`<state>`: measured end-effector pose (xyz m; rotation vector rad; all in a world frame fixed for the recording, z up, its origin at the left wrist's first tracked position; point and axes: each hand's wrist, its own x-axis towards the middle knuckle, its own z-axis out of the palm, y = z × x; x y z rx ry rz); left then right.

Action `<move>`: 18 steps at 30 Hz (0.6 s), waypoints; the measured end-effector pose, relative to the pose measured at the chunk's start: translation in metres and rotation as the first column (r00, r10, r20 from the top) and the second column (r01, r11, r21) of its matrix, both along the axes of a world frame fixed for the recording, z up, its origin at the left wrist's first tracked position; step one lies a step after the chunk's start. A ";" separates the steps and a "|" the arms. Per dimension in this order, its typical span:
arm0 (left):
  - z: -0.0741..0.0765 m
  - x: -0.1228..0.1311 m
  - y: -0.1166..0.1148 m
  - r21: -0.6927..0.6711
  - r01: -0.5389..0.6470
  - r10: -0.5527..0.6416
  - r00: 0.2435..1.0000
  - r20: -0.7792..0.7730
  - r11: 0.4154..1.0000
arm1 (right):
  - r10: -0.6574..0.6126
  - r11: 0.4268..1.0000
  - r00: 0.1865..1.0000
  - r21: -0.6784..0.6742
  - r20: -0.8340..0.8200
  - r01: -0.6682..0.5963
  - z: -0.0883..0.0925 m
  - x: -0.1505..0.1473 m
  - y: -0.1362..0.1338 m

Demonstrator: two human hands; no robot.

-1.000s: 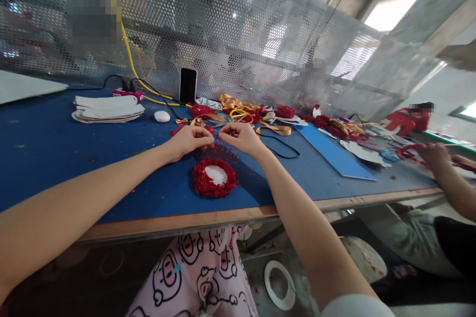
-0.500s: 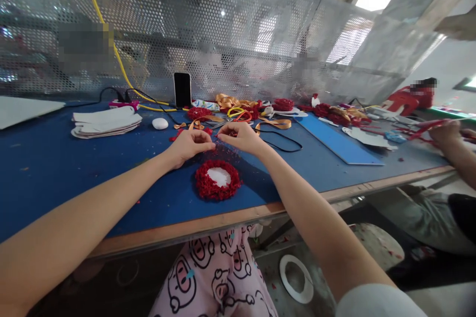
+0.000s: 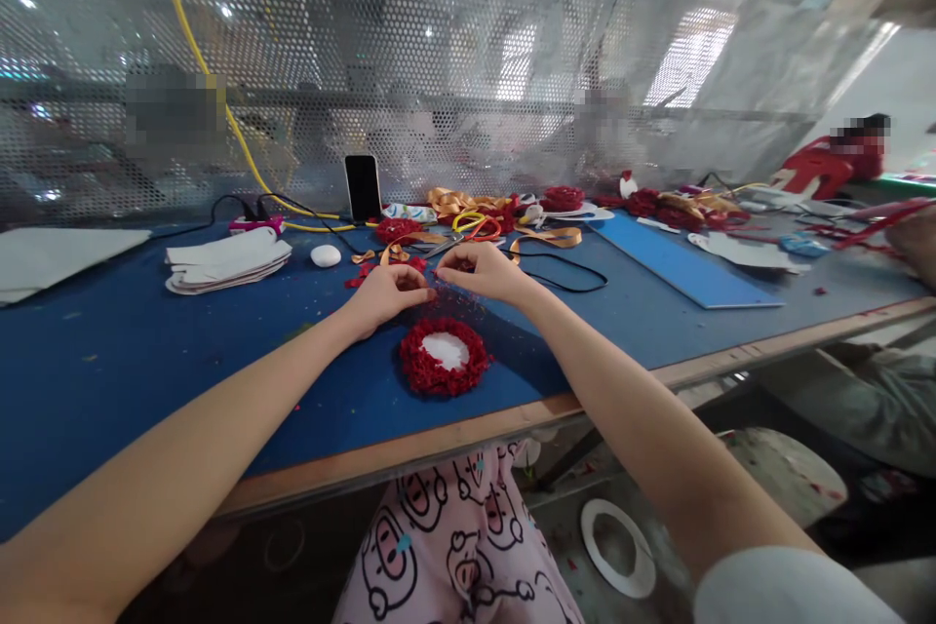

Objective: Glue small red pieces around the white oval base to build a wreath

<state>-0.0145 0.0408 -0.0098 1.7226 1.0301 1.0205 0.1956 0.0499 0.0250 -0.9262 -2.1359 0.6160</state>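
A fuzzy red ring (image 3: pixel 418 375) with a white centre (image 3: pixel 446 350) lies flat on the blue table top, near its front edge. Just behind it, my left hand (image 3: pixel 384 300) is closed, thumb and fingertips pinched together. My right hand (image 3: pixel 484 273) is beside it, also in a pinch, its fingertips a small gap from the left ones. Whatever is between the fingers of either hand is too small to make out. Red scraps (image 3: pixel 356 280) lie behind my left hand. Scissors (image 3: pixel 444 246) and orange ribbon (image 3: pixel 556 236) lie beyond my hands.
A phone (image 3: pixel 363 187) stands against the perforated metal screen (image 3: pixel 439 107). White sheets (image 3: pixel 226 258) and a white oval object (image 3: pixel 326 256) lie at left. At right are a blue board (image 3: pixel 680 263), red bundles (image 3: pixel 665 208) and a co-worker's hand (image 3: pixel 914 244).
The camera view has shifted slightly, so the table things appear a little further right. Both hands keep nearly the same pinched pose behind the ring.
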 end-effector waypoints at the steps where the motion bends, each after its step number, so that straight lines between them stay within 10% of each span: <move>1: 0.000 0.000 -0.001 0.006 -0.007 0.007 1.000 -0.002 1.000 | 0.004 1.000 1.000 -0.003 -0.003 -0.004 0.000 0.000 0.000; 18: 0.002 0.002 -0.002 -0.044 -0.060 0.066 0.990 0.126 0.997 | 0.012 1.000 0.999 -0.006 -0.043 -0.012 -0.001 0.001 0.002</move>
